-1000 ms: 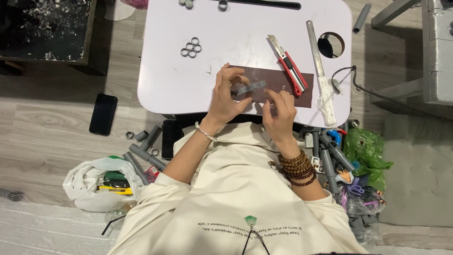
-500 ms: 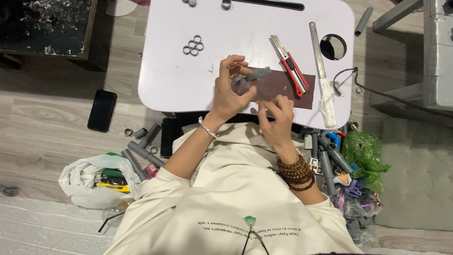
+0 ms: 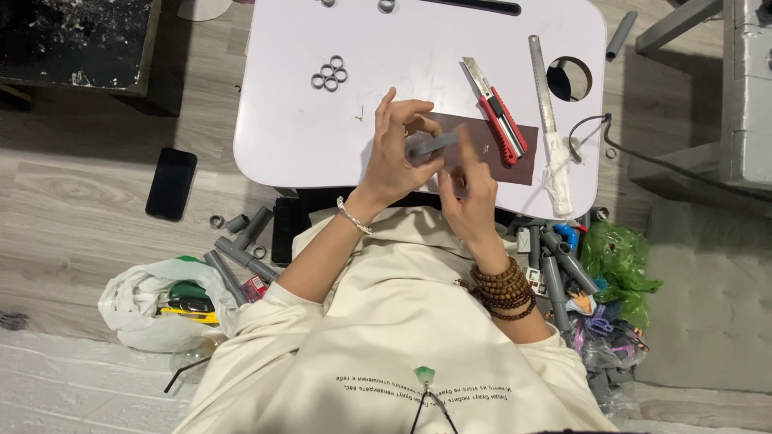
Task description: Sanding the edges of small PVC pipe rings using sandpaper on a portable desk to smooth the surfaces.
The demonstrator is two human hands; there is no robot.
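Note:
My left hand (image 3: 400, 151) grips a short grey plastic tube (image 3: 432, 145) and holds it above the near edge of the small white table (image 3: 305, 137). My right hand (image 3: 473, 190), with wooden bead bracelets on the wrist, hovers just to the right of the tube's end with its fingers apart and nothing in them. Under both hands lies a dark brown cutting mat (image 3: 515, 153).
A red utility knife (image 3: 500, 115), a metal ruler (image 3: 544, 88), a white tube (image 3: 558, 178) and a cluster of grey rings (image 3: 330, 73) lie on the table. Grey pipe pieces (image 3: 241, 249), a black phone (image 3: 171, 183) and a white bag (image 3: 153, 301) are on the floor left; pipes (image 3: 555, 277) and a green bag (image 3: 619, 257) right.
My left hand has lifted the grey tube up and away from my right hand. The right hand has let go of it and dropped back toward my body.

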